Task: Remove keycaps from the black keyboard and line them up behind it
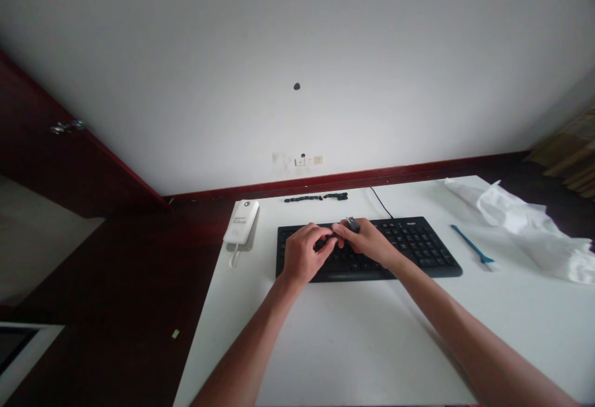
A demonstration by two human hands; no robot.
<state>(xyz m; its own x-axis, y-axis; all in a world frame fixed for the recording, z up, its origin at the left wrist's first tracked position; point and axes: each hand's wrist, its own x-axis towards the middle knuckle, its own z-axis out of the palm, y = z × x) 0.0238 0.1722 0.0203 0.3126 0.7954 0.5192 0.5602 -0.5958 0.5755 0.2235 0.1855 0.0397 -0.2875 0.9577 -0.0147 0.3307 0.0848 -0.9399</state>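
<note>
A black keyboard (430,249) lies on the white table beneath both hands. My left hand (304,249) is over its left half, thumb and fingers bent together in a pinch; the dark thing between them, possibly a keycap, is too small to make out. My right hand (367,243) is closed around what looks like a keycap puller (352,225), dark with a metal end pointing away from me. The two hands' fingertips almost meet above the keys. Behind the keyboard, several loose black keycaps (303,199) lie in a row, with more keycaps (335,196) to their right.
A white power bank (242,222) with a short cable rests at the table's left edge. Right of the keyboard lies a blue brush (470,244), and beyond it a crumpled white plastic bag (525,221). The keyboard's cord (382,202) runs off the table's back edge.
</note>
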